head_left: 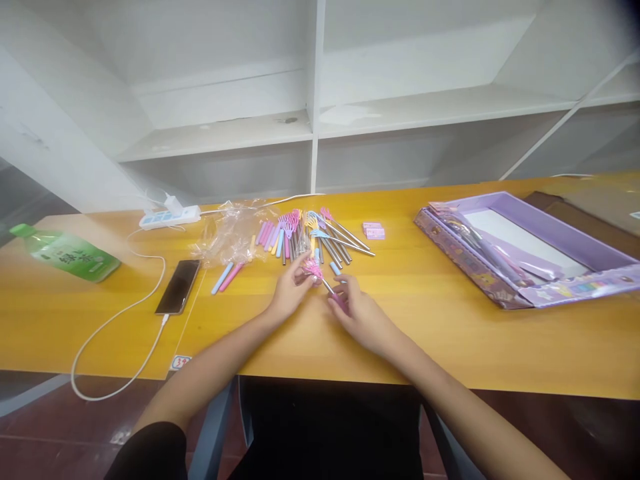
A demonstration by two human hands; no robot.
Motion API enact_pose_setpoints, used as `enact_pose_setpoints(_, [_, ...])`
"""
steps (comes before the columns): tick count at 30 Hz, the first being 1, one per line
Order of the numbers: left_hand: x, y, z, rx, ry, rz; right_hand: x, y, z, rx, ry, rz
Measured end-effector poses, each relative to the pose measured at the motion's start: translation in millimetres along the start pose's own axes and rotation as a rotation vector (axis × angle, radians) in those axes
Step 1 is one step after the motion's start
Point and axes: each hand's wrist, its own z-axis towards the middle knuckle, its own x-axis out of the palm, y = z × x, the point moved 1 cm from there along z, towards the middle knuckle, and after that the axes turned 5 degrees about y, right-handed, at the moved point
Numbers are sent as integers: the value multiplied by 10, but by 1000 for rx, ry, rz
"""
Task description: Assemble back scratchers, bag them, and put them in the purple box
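one stick [327, 286] looks nearly whole, many parts loose

the stick is between both hands, near the middle of the desk [450, 347]. the left hand [289, 291] pinches its pink head [313, 269]; the right hand [363, 312] grasps the purple handle [341, 303] at its near right end. whether that handle is fully seated, i cannot tell.

much seems left: just beyond the hands lies a pile of rods [345, 248] with coloured heads, many ending in bare metal, and a pink and blue pair of loose handles [231, 277] lies to the left. the box [565, 233] at right holds clear-wrapped items [480, 247]; whether those are finished is unclear.
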Motion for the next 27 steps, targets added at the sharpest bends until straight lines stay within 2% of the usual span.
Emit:
enact_pose_setpoints(4, [-2, 4, 11, 11, -39, 26, 16, -132, -345, 22, -54, -152])
enact_pose_setpoints(9, [5, 46, 17, 28, -33, 58, 68, -198, -566, 5, -136, -87])
enact_pose_setpoints(13, [3, -23, -27, 70, -40, 296, 76, -102, -592, 5, -216, -28])
enact_pose_setpoints(16, [3, -59, -57, 62, -19, 419, 76, 17, -601, 10, -230, 22])
enact_pose_setpoints(20, [9, 10, -53, 44, 15, 297, 146, 116, -584, -3, -243, -14])
enact_pose_setpoints(27, [58, 78, -80, -5, 108, 142, 275, 83, -407, -78, -307, -108])
